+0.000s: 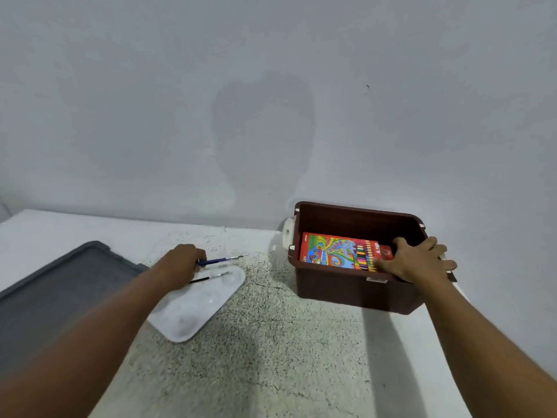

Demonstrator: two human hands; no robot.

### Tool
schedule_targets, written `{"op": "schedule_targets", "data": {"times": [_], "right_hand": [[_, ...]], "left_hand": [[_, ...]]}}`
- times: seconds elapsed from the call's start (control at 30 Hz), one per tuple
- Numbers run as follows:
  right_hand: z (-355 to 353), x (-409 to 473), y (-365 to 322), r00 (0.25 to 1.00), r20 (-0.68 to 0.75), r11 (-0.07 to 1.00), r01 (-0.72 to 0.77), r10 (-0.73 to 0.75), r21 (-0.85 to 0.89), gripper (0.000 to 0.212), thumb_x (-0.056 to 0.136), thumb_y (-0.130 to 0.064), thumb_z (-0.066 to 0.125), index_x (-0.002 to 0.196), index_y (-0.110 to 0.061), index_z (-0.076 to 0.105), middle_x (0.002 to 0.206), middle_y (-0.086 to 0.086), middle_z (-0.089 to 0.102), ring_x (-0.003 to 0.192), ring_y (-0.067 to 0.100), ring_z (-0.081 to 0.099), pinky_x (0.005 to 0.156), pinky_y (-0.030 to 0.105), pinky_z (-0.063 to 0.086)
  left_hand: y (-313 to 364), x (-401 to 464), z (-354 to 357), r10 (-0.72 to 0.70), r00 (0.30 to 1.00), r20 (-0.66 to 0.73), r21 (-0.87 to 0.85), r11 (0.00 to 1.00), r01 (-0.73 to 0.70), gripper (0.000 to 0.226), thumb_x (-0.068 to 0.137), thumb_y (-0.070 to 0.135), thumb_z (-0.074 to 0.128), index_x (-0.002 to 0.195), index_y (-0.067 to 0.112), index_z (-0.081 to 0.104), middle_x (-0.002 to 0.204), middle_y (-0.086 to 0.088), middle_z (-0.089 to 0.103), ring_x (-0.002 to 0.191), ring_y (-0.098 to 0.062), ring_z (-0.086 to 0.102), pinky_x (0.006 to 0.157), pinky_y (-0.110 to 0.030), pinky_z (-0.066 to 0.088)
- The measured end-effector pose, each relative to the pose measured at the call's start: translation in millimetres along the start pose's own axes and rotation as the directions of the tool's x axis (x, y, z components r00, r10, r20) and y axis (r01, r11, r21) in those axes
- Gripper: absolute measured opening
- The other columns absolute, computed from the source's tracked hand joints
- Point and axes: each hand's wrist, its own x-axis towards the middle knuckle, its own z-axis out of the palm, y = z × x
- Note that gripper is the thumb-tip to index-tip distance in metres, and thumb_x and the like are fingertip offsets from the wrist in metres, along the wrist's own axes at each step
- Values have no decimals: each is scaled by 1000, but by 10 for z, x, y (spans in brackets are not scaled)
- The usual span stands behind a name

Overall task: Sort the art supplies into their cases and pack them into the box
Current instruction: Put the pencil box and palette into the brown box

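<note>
A brown plastic box (343,289) stands at the right of the table. Inside it lies a colourful pencil case (334,250). My right hand (417,260) reaches into the box, its fingers spread flat on the right end of that case. My left hand (184,262) is curled around the handles of two paintbrushes, a blue one (224,260) and a thin black one (211,277). Both brushes point right over a white paint palette (197,309) lying on the table.
A dark grey lid (60,294) lies at the left, close to my left forearm. A white object (288,232) sits behind the box's left end. The speckled table meets a plain wall at the back.
</note>
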Motion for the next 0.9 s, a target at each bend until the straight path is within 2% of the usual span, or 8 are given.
{"op": "schedule_targets", "data": {"times": [0.1,0.2,0.33,0.43,0.5,0.7,0.8,0.9], "right_hand": [[19,-91,-156,1000,0,1000,21,-21,-7,76,76,-67,64,136,-29,37,149,28,16,140,49,12,108,64,21],[25,-152,-283,999,6,999,41,-41,-12,75,76,-67,64,135,-29,38,149,29,15,140,50,11,107,65,21],[54,-189,-443,998,15,998,58,-58,-26,75,74,-69,63,134,-30,39,148,29,15,139,50,11,106,65,21],[82,-220,-488,998,16,998,56,-55,-32,73,75,-69,61,133,-30,40,147,28,16,138,49,12,106,65,22],[76,-232,-495,998,17,998,55,-55,-29,73,75,-69,61,133,-30,40,146,28,16,138,49,12,106,65,22],[65,-234,-515,998,17,997,57,-56,-43,74,75,-70,60,134,-31,39,147,28,16,139,48,12,106,64,21],[60,-223,-509,999,14,998,53,-52,-46,74,75,-71,60,134,-31,39,147,28,16,139,48,12,105,64,21],[43,-210,-499,998,6,997,56,-56,-45,76,74,-71,60,134,-31,38,147,28,17,138,48,12,105,64,23]], "left_hand": [[-118,-111,106,-68,998,9,-5,998,68,22,93,10,54,112,14,66,109,-7,66,102,-23,57,77,-26,39],[-130,-151,173,-97,995,10,-27,995,98,21,91,10,56,109,15,67,108,-6,67,102,-24,59,75,-27,39],[-133,-169,258,-65,998,5,-51,997,65,17,84,8,59,94,14,71,96,-8,68,94,-25,61,68,-27,36],[-85,-162,282,-43,999,10,-8,999,43,19,86,5,54,95,12,69,87,-6,60,92,-25,59,66,-28,33],[-72,-143,276,-23,1000,13,-4,1000,23,20,85,5,52,92,12,69,85,-6,61,88,-25,59,65,-27,32],[-83,-112,312,10,1000,23,-8,1000,-10,17,79,3,54,79,13,68,82,-7,68,79,-23,61,67,-28,42],[-113,-89,351,18,1000,5,5,1000,-18,18,80,4,52,83,13,68,83,-6,68,79,-23,61,71,-32,47],[-96,14,288,2,999,-34,42,999,-1,21,89,6,47,98,11,66,97,-10,63,89,-25,56,72,-32,40]]}}
